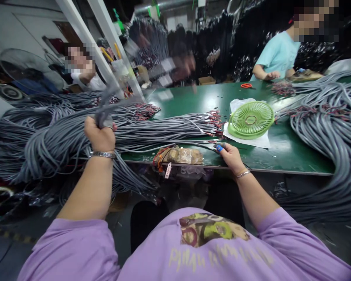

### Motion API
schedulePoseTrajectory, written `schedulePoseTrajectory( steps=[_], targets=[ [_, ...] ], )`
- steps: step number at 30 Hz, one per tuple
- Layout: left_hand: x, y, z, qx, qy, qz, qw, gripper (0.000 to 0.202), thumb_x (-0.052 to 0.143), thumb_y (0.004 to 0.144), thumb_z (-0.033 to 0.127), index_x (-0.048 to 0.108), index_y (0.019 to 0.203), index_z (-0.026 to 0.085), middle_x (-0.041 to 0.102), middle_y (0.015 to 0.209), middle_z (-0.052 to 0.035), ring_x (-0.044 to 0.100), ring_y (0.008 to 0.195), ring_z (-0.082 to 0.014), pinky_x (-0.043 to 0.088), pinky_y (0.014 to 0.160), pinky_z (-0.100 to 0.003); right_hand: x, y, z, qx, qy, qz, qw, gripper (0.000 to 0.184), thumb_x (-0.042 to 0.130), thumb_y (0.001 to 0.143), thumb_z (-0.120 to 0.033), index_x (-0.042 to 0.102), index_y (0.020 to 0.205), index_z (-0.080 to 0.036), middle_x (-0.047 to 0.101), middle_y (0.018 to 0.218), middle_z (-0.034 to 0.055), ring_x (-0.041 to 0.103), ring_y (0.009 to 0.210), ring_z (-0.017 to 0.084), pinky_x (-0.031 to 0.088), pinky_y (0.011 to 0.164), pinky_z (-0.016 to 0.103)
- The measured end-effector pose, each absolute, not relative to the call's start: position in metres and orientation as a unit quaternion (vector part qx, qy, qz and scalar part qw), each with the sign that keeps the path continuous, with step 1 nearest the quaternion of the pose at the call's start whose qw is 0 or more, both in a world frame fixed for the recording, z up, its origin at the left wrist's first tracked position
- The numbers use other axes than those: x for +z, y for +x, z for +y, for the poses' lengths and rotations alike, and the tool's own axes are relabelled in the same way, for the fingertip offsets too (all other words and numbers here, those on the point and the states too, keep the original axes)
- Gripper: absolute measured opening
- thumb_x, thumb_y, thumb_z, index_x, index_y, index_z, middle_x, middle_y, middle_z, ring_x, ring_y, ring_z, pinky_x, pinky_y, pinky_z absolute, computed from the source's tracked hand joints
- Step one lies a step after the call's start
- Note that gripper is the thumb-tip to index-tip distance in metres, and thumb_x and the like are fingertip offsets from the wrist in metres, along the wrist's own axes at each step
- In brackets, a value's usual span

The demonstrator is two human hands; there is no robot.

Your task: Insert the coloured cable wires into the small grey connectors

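Note:
My left hand [101, 134] is closed in a raised fist above the left part of a long bundle of grey cables [163, 127]. Motion smears the grey strands [107, 99] in that fist, which look like cable. Near the table's front edge, my right hand [231, 156] pinches the end of a single grey cable [190, 144] between thumb and fingers. Blue covering shows on the thumb tip. Red and dark wire ends [215, 121] stick out of the bundle's right side. A worn tan block [188, 156] with orange bands lies below the cable.
A green fan [250, 120] stands on white paper right of the bundle. Orange-handled scissors [246, 85] lie farther back on the green table [193, 91]. More cables [330, 128] drape over the right side. White posts [101, 47] rise at left. Co-workers sit across the table.

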State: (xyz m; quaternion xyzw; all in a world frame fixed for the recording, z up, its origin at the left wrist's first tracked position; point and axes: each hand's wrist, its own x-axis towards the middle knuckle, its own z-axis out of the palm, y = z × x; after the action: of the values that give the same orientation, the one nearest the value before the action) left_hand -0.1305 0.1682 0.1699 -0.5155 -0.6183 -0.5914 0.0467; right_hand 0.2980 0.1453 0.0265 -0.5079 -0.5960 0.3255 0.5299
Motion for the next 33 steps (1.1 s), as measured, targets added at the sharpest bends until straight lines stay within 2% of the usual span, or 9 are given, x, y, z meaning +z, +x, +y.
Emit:
schedulePoseTrajectory(
  steps=[3, 6, 9, 12, 14, 17, 22, 27, 33],
  targets=[
    [0.205, -0.136, 0.161, -0.683, -0.446, -0.576, 0.037, 0.019, 0.056, 0.079, 0.018, 0.042, 0.091, 0.016, 0.046, 0.064, 0.0095, 0.049, 0.044, -0.0045, 0.049, 0.048, -0.021, 0.022, 0.299, 0.147, 0.328, -0.505, -0.592, 0.536, 0.033, 0.061, 0.077, -0.045, 0.071, 0.087, -0.014, 0.066, 0.074, 0.0028, 0.054, 0.066, 0.014, 0.044, 0.066, 0.028],
    [0.243, -0.137, 0.14, -0.736, -0.417, -0.521, 0.115, 0.016, 0.051, 0.081, 0.02, 0.043, 0.094, 0.014, 0.042, 0.057, 0.0125, 0.047, 0.04, -0.0036, 0.05, 0.047, -0.022, 0.021, 0.3, 0.146, 0.323, -0.51, -0.596, 0.53, 0.034, 0.061, 0.077, -0.044, 0.071, 0.089, -0.014, 0.065, 0.071, 0.0024, 0.053, 0.064, 0.014, 0.044, 0.065, 0.028],
    [0.265, -0.132, 0.104, -0.759, -0.443, -0.442, 0.181, 0.018, 0.047, 0.082, 0.024, 0.049, 0.093, 0.01, 0.042, 0.055, 0.0112, 0.048, 0.041, -0.0043, 0.052, 0.051, -0.026, 0.022, 0.3, 0.144, 0.309, -0.52, -0.598, 0.527, 0.033, 0.061, 0.077, -0.043, 0.071, 0.088, -0.014, 0.062, 0.066, 0.0012, 0.051, 0.06, 0.014, 0.043, 0.062, 0.028],
    [0.262, -0.12, 0.051, -0.725, -0.529, -0.415, 0.153, 0.032, 0.059, 0.079, 0.041, 0.057, 0.084, 0.01, 0.051, 0.058, 0.0069, 0.055, 0.047, -0.0077, 0.053, 0.055, -0.029, 0.023, 0.3, 0.143, 0.286, -0.529, -0.601, 0.527, 0.031, 0.061, 0.078, -0.042, 0.071, 0.088, -0.014, 0.062, 0.064, 0.0012, 0.049, 0.058, 0.014, 0.042, 0.059, 0.027],
    [0.248, -0.112, 0.012, -0.698, -0.585, -0.405, 0.081, 0.038, 0.066, 0.079, 0.048, 0.063, 0.081, 0.011, 0.057, 0.058, 0.003, 0.06, 0.052, -0.0117, 0.055, 0.059, -0.033, 0.024, 0.3, 0.143, 0.279, -0.53, -0.607, 0.522, 0.029, 0.061, 0.077, -0.04, 0.071, 0.087, -0.015, 0.062, 0.065, 0.0012, 0.049, 0.058, 0.014, 0.041, 0.057, 0.027],
    [0.21, -0.103, -0.033, -0.595, -0.664, -0.433, -0.133, 0.036, 0.071, 0.077, 0.05, 0.071, 0.088, 0.016, 0.061, 0.052, 0.0014, 0.062, 0.05, -0.0149, 0.056, 0.059, -0.033, 0.027, 0.3, 0.141, 0.277, -0.536, -0.607, 0.518, 0.025, 0.062, 0.077, -0.038, 0.071, 0.085, -0.016, 0.063, 0.067, 0.0022, 0.049, 0.059, 0.014, 0.039, 0.058, 0.027],
    [0.107, -0.089, -0.046, -0.398, -0.643, -0.473, -0.452, 0.043, 0.061, 0.083, 0.056, 0.074, 0.095, 0.017, 0.069, 0.063, -0.0063, 0.066, 0.059, -0.018, 0.055, 0.064, -0.033, 0.029, 0.299, 0.138, 0.272, -0.566, -0.589, 0.509, 0.02, 0.064, 0.079, -0.028, 0.073, 0.088, -0.012, 0.064, 0.068, 0.0053, 0.047, 0.059, 0.013, 0.037, 0.061, 0.028],
    [0.016, -0.081, -0.018, -0.393, -0.569, -0.487, -0.533, 0.053, 0.058, 0.082, 0.063, 0.072, 0.093, 0.013, 0.065, 0.059, -0.0052, 0.061, 0.056, -0.0148, 0.048, 0.059, -0.028, 0.029, 0.297, 0.139, 0.249, -0.583, -0.592, 0.499, 0.016, 0.064, 0.081, -0.022, 0.073, 0.088, -0.011, 0.064, 0.07, 0.0058, 0.046, 0.06, 0.011, 0.036, 0.061, 0.027],
    [-0.01, -0.083, -0.001, -0.445, -0.51, -0.475, -0.562, 0.047, 0.064, 0.08, 0.058, 0.066, 0.095, 0.014, 0.066, 0.06, -0.0032, 0.062, 0.056, -0.0146, 0.049, 0.058, -0.026, 0.027, 0.289, 0.123, 0.178, -0.582, -0.572, 0.55, 0.025, 0.06, 0.084, -0.026, 0.072, 0.096, -0.007, 0.06, 0.068, 0.0046, 0.042, 0.057, 0.009, 0.036, 0.059, 0.026]
  ],
)
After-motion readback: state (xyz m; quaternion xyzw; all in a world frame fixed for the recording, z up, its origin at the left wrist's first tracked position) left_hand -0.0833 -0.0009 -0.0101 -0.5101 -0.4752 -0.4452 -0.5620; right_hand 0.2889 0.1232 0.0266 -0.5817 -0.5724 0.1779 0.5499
